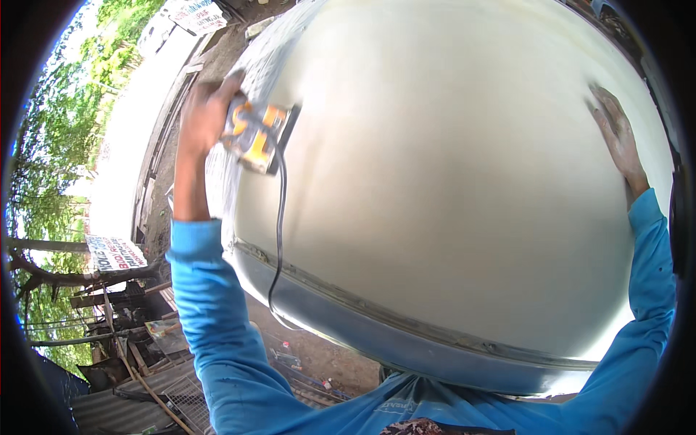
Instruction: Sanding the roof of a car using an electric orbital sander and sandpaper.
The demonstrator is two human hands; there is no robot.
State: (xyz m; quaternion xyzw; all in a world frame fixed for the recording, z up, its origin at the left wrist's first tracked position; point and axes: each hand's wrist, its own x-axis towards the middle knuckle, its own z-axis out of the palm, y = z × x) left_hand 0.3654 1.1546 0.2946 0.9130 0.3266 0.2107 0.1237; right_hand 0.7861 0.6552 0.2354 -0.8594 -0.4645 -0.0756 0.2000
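A broad, cream-white vehicle roof panel fills most of the view. Its surface is smooth, matt and gently domed, with a dusty, chalky look and a soft shadow falling across its left half. Along its near edge runs a raised seam or gutter strip, rough and dirty, and below that the metal turns grey-blue and glossier.

At the far left of the panel sits an orange and grey electric palm sander, a boxy tool with a flat rectangular base pressed against the panel surface. Its thin black power cord trails from the tool toward the near side, crossing the seam and hanging off the edge.

The left hand is wrapped over the far-left side of the sander, fingers curled closed around its body. The right hand lies well apart at the far right of the panel, open and flat with fingers spread, palm against the painted surface, holding nothing. It looks dusted with pale powder. Both arms wear bright blue long sleeves.

To the left, beyond the panel, are bare ground, a printed signboard, timber scraps and green trees.
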